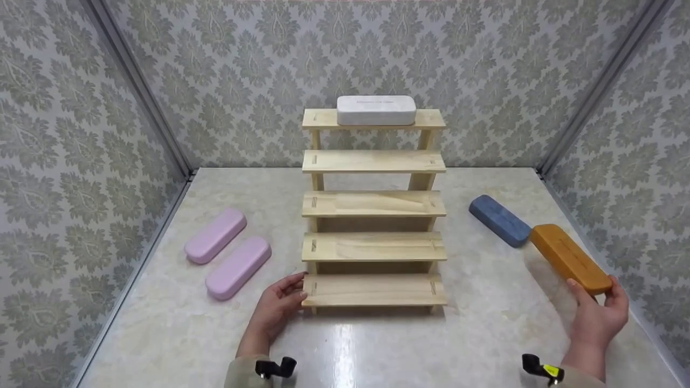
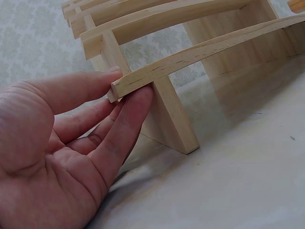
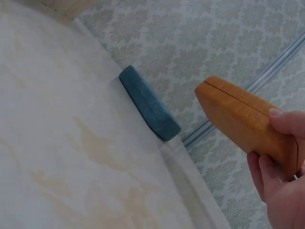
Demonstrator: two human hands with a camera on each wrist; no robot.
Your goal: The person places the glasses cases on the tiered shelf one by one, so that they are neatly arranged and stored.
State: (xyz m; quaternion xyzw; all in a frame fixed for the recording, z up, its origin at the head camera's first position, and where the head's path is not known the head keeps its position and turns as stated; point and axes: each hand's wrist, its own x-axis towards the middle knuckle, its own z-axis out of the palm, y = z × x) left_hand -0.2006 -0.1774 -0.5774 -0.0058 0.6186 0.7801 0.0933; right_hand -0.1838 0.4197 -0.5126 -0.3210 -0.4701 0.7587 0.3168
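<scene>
My left hand (image 1: 274,308) pinches the left end of the bottom shelf of a wooden stepped rack (image 1: 374,291); in the left wrist view the thumb lies on top of the board (image 2: 157,69) and fingers below it. At the right, my right hand (image 1: 597,318) grips the near end of an orange case (image 1: 570,258), thumb on one side and fingers on the other. The right wrist view shows the orange case (image 3: 243,119) held above the table. Beyond its far end a blue case (image 1: 499,221) lies on the table.
A white case (image 1: 376,111) rests on the rack's top shelf. Two pink cases (image 1: 215,236) lie side by side on the table left of the rack. Patterned walls (image 1: 259,70) enclose the table (image 1: 485,334) at the back and both sides.
</scene>
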